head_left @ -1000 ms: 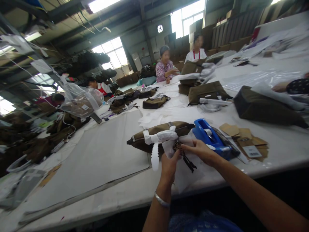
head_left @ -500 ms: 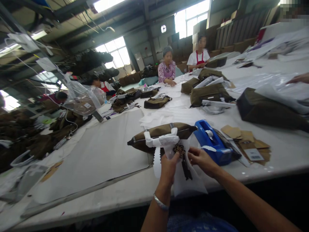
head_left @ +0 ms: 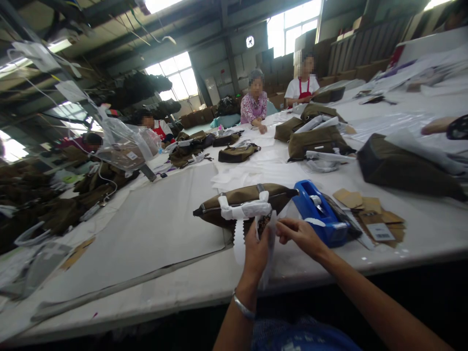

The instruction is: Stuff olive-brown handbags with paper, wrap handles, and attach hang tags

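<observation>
An olive-brown handbag [head_left: 241, 196] lies on the table before me, its handles wrapped in white paper [head_left: 248, 209]. My left hand [head_left: 257, 251] is closed around a thin white wrapping sheet [head_left: 271, 243] and the leopard-print bag charm [head_left: 263, 223] inside its fold. The charm's dark hanging part is hidden by the sheet. At the sheet's right edge, my right hand [head_left: 300, 236] has its fingers pinched together on it. A white strip with a toothed edge [head_left: 239, 241] hangs from the wrapped handle, just left of my left hand.
A blue tape dispenser [head_left: 320, 214] stands right of the handbag, a strip of tape sticking out. Brown paper tags [head_left: 380, 224] lie beyond it. A grey sheet [head_left: 157, 234] covers the table at left. More bags [head_left: 314, 141] lie farther back; co-workers [head_left: 254, 105] are across the table.
The white sheet has been folded over to the left, covering the charm's dark hanging part. My right hand has moved slightly left with the sheet's edge.
</observation>
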Demonstrator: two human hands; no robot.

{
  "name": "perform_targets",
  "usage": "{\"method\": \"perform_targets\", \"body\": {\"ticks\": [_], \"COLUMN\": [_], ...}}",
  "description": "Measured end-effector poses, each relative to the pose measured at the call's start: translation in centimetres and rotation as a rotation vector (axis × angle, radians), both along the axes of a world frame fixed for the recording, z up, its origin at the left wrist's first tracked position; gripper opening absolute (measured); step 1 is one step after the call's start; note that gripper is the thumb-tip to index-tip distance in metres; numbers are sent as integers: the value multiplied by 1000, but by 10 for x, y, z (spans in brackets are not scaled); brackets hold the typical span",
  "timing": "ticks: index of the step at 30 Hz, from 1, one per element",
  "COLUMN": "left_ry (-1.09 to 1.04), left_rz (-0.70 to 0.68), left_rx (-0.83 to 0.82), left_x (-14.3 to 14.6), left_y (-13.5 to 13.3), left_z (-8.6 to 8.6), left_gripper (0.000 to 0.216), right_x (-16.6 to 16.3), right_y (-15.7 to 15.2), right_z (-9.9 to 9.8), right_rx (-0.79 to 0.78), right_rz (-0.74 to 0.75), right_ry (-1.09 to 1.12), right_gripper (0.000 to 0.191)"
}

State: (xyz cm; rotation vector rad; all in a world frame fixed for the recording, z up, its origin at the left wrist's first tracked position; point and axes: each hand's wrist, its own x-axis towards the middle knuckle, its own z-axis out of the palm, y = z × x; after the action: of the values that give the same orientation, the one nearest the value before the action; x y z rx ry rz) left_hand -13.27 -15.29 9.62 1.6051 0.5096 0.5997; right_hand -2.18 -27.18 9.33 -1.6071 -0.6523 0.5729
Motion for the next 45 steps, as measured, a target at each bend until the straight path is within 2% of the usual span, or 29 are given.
{"method": "perform_targets", "body": {"ticks": [3,8,12,15,20,30,33,35,37,39,42,45], "left_ry": [12,24,60,135,242,332,257,135,20,-9,56,88], "left_rz": [-28,85,163,180,207,90,30,-33,-79,-141,-218,-181], "left_rx": [10,83,310,453,538,699,549,282,-58,-295,-367,-335], "left_x": [-3,-5,-2,2,7,4,-2,-9,-15,-19,-19,-13], "left_y": [7,-3,-17,-20,-22,-27,-21,-13,-5,1,3,0], "left_z": [6,-1,-17,-22,-16,1,8,13,19,22,18,9], "left_gripper": [28,43,54,57,57,59,68,69,63,53,46,42], "right_x": [0,-15,-28,-34,-38,-30,-27,-23,-20,-17,-16,-18], "right_y": [6,22,28,31,32,21,20,19,17,16,18,21], "right_z": [0,-10,-13,-10,-5,4,2,2,4,5,3,1], "right_rx": [-1,9,65,92,90,38,45,64,90,117,144,144], "right_rz": [-46,-198,-304,-340,-366,-284,-277,-234,-172,-131,-120,-122], "right_ry": [-32,-49,-47,-54,-90,-198,-140,-68,13,76,123,120], "right_gripper": [48,50,52,52,50,38,39,42,46,48,49,48]}}
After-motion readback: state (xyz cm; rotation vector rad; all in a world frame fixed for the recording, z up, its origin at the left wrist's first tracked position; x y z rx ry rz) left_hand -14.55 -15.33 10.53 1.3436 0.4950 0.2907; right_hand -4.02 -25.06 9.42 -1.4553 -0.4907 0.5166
